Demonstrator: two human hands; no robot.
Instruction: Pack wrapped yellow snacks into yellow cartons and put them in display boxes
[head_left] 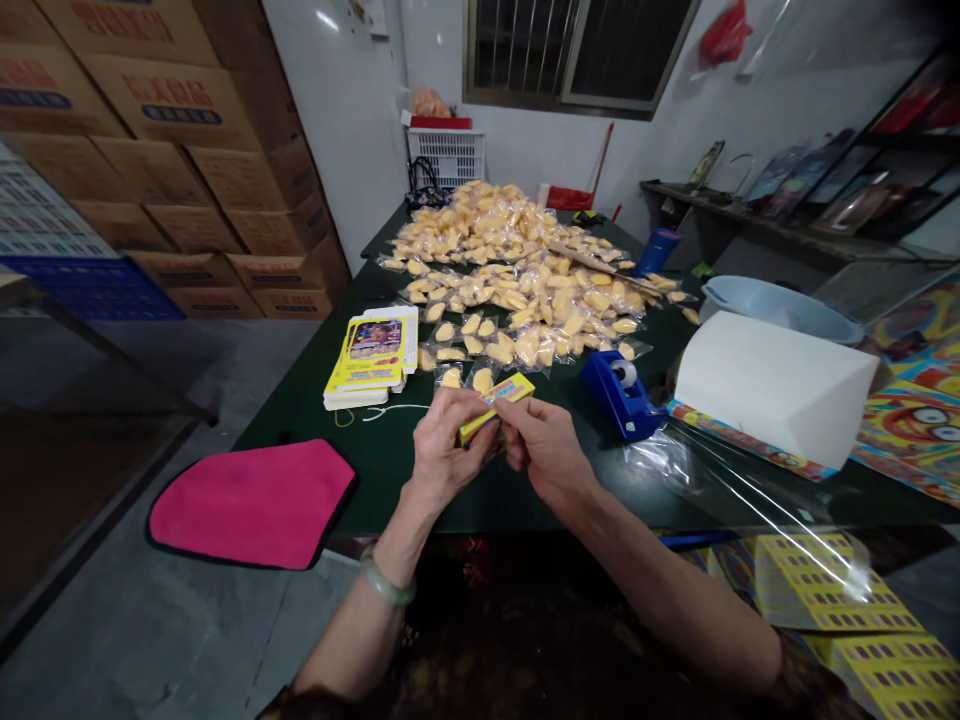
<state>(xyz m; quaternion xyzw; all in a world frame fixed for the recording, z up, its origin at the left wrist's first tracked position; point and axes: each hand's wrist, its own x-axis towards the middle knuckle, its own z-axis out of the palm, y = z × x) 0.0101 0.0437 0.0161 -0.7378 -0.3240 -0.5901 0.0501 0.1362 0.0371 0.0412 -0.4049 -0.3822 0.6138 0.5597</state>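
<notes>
Both my hands hold a small yellow carton [512, 389] above the near part of the dark green table. My left hand [448, 440] grips its left end, fingers wrapped around it. With thumb and fingers closed, my right hand [546, 440] pinches the carton's near side; the fingers hide part of it. Just beyond lie wrapped yellow biscuit-like pieces [484, 380], with a big heap of the same [495, 220] farther back. To the left sits a stack of flat yellow printed cartons [367, 355]. A blue tape dispenser [622, 395] stands to the right of my hands.
A pink cloth-like piece [255, 505] overhangs the table's left edge. On the right are a white open box [772, 390], a pale blue basin [780, 305] and clear plastic film [757, 490]. Brown cardboard boxes [165, 100] are stacked at the left wall.
</notes>
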